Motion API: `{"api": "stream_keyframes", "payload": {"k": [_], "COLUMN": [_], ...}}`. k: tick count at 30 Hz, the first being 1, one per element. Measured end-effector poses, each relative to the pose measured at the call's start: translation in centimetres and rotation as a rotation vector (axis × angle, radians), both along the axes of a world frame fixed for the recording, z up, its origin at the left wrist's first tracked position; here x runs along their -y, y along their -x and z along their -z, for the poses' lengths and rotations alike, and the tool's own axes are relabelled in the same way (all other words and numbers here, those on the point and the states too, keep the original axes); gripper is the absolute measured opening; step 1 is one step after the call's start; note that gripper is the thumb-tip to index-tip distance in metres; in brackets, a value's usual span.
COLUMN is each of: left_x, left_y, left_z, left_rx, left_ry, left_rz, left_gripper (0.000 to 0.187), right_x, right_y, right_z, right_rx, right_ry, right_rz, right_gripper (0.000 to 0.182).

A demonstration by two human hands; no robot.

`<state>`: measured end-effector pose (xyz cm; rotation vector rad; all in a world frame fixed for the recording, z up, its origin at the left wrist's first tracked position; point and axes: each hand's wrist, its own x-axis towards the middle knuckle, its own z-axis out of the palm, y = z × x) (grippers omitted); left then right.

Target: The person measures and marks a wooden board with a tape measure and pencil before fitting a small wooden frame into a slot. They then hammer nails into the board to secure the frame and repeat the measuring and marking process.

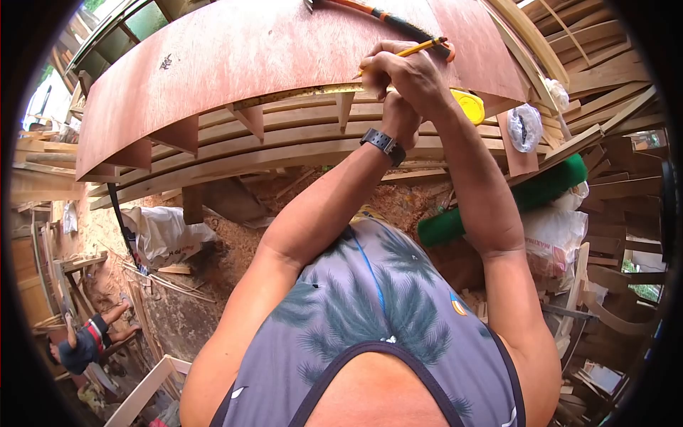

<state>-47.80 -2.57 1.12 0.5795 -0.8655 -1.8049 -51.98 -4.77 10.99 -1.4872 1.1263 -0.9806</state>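
Note:
My right hand (407,70) pinches a yellow pencil (421,48). The pencil's tip points down and left, close to the front edge of a reddish plywood sheet (235,50). Below and partly behind it, my left hand (403,117), with a dark watch on its wrist, is closed at that edge, its fingers mostly hidden. A yellow tape measure blade (306,93) runs along the edge into the left hand. A round yellow tape measure case (468,107) is to the right of the hands. A hammer (388,18) with an orange and black handle lies on the plywood beyond.
Curved wooden strips (284,135) run beneath the plywood. At right are a green roll (512,199), a clear plastic-wrapped bundle (524,128) and stacked timber. A white bag (167,231) stands on the sawdust-covered ground at left. Another person (89,341) is at the lower left.

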Motion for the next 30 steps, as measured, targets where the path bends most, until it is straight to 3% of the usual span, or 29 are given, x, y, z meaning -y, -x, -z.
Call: {"api": "stream_keyframes", "payload": {"k": [6, 8, 9, 11, 15, 17, 20, 24, 27, 29, 30], "left_x": [0.7, 1.9, 1.5, 0.4, 0.6, 0.5, 0.4, 0.5, 0.4, 0.4, 0.4], "left_y": [-0.1, 0.6, 0.4, -0.3, 0.0, -0.1, -0.1, -0.3, -0.5, -0.8, -0.8], "left_z": [0.7, 4.7, 3.3, -1.1, -0.3, 0.1, -0.9, -0.8, -0.5, -0.2, -0.2], "left_rx": [0.274, 0.717, 0.716, 0.227, 0.174, 0.647, 0.505, 0.474, 0.677, 1.230, 1.231], "left_ry": [-0.027, 0.687, 0.688, -0.213, -0.183, 0.203, 0.076, 0.106, 0.299, 0.753, 0.752], "left_rz": [0.007, -0.203, -0.202, 0.011, -0.020, -0.031, 0.002, 0.019, -0.034, -0.132, -0.132], "left_gripper": [0.017, 0.013, 0.013, 0.011, 0.008, 0.006, 0.009, 0.016, 0.023, 0.025, 0.025], "right_x": [1.3, 1.1, 1.1, 1.2, 1.2, 1.4, 1.4, 1.4, 1.4, 1.3, 1.3], "right_y": [0.1, 0.0, 0.0, -0.2, -0.2, -0.1, -0.1, 0.0, -0.1, -0.2, -0.2], "right_z": [1.0, 1.1, 1.1, 1.3, 1.5, 1.7, 1.6, 1.7, 1.7, 1.9, 1.9], "right_rx": [0.042, 0.070, 0.096, 0.081, 0.097, 0.104, 0.097, 0.093, 0.084, 0.087, 0.090], "right_ry": [-0.072, -0.088, -0.103, -0.102, -0.094, -0.099, -0.112, -0.103, -0.101, -0.099, -0.098], "right_rz": [-0.034, -0.029, -0.027, -0.016, -0.001, -0.009, -0.009, -0.016, -0.007, 0.007, 0.022], "right_gripper": [0.019, 0.019, 0.018, 0.017, 0.017, 0.017, 0.016, 0.016, 0.016, 0.016, 0.016]}}
